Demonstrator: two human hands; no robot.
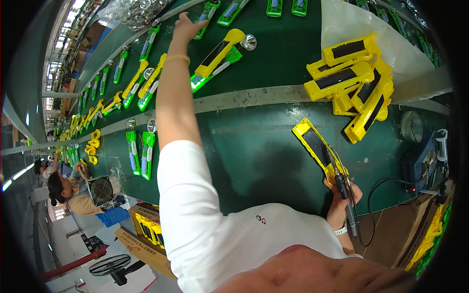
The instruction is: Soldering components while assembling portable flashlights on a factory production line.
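My left arm stretches to the far belt, where my left hand (185, 30) has its fingers apart beside a green flashlight casing half (209, 13). One finger reaches the edge of that casing, and I cannot tell if it touches. At the near right, my right hand (340, 198) is closed around the black handle of a soldering iron (341, 186). A yellow casing half (312, 141) with a dark panel lies at the same hand, its lower end by the fingers. The iron's tip is over this casing. A yellow half with a lamp reflector (249, 42) rests across another green half.
Yellow casings (339, 80) are heaped at the right beside a white sheet (342, 24). A metal rail (254, 94) divides belt from bench. Two green halves (147, 155) lie at left. The iron's cable (378, 185) runs toward a blue soldering station (420, 163). A co-worker (73, 190) sits at far left.
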